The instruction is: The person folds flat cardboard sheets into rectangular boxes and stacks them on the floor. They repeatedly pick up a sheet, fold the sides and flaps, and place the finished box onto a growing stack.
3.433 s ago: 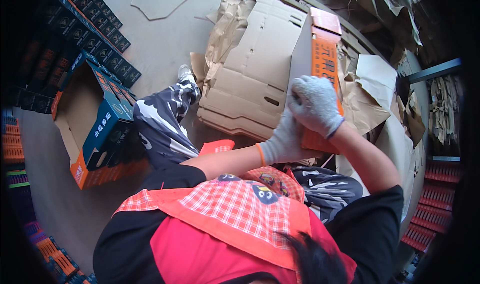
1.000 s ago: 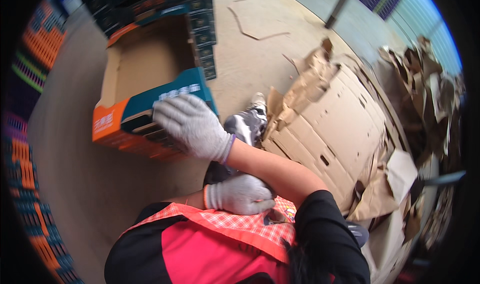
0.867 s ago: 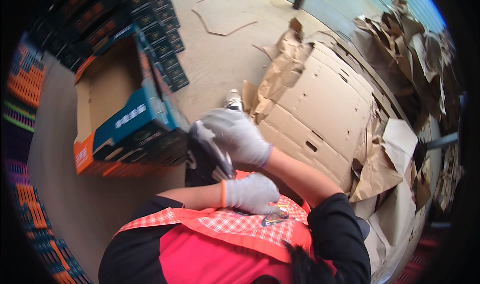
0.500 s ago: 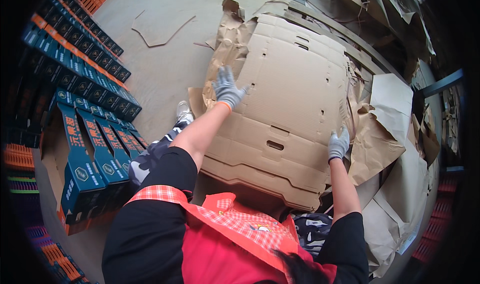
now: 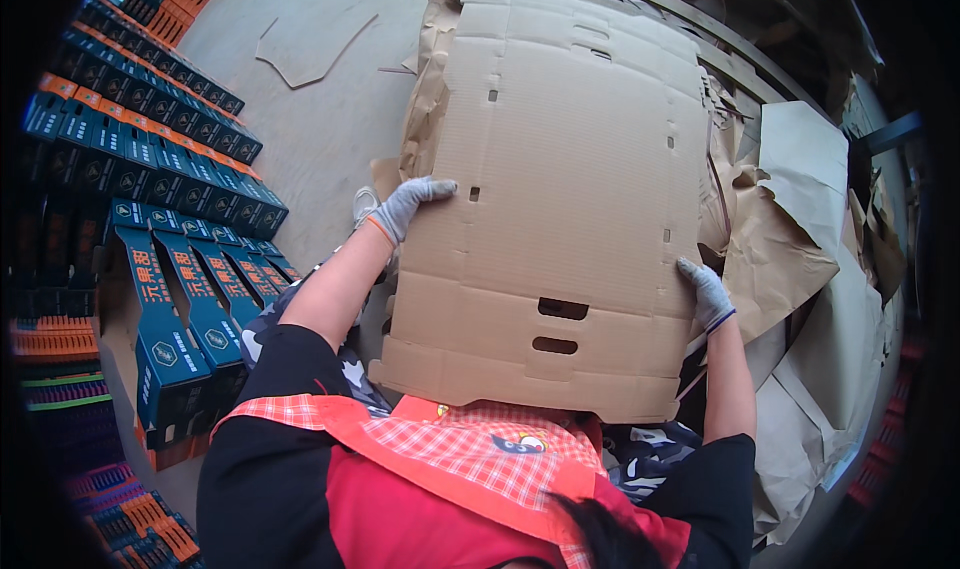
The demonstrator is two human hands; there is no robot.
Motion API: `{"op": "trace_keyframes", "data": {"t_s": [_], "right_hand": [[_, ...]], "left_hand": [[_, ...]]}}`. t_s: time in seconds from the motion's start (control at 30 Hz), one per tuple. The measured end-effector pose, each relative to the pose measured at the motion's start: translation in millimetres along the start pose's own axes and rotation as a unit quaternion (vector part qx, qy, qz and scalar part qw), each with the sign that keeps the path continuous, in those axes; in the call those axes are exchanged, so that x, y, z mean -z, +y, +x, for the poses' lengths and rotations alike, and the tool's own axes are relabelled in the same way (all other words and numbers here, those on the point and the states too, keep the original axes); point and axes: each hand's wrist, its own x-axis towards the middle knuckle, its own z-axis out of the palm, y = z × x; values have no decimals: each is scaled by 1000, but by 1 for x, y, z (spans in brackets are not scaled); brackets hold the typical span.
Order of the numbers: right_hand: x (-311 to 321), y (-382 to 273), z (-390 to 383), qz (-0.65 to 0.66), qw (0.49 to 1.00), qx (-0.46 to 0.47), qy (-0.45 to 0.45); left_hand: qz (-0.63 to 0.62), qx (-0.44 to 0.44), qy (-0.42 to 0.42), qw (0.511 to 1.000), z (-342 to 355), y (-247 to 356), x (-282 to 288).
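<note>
A large flat brown cardboard sheet, creased and die-cut with slots and small holes, lies in front of me with its near edge close to my apron. My left hand, in a grey knit glove, grips its left edge, thumb on top and the other fingers mostly hidden. At the right edge, my gloved right hand also holds the sheet, its fingertips curling over the border. Whatever lies beneath the sheet is largely covered. Crumpled brown paper sticks out along its left side.
Left of me stand rows of folded dark teal and orange boxes. Torn brown paper and pale wrapping sheets lie heaped on the right, near wooden slats. A bent strap rests on the floor.
Both hands have closed on the sheet's side edges, the left moving outward from its surface. The top sheet has come nearer to my body and now covers the stack's front edge.
</note>
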Motion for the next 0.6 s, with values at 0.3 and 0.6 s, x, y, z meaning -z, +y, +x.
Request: {"op": "trace_keyframes", "data": {"t_s": [0.3,0.6], "right_hand": [[-167,76,1,-620,709,263,209],[-18,-1,-40,-688,501,500,161]], "left_hand": [[564,-346,399,635,27,-121,-143],[783,-495,5,377,-63,-56,23]]}}
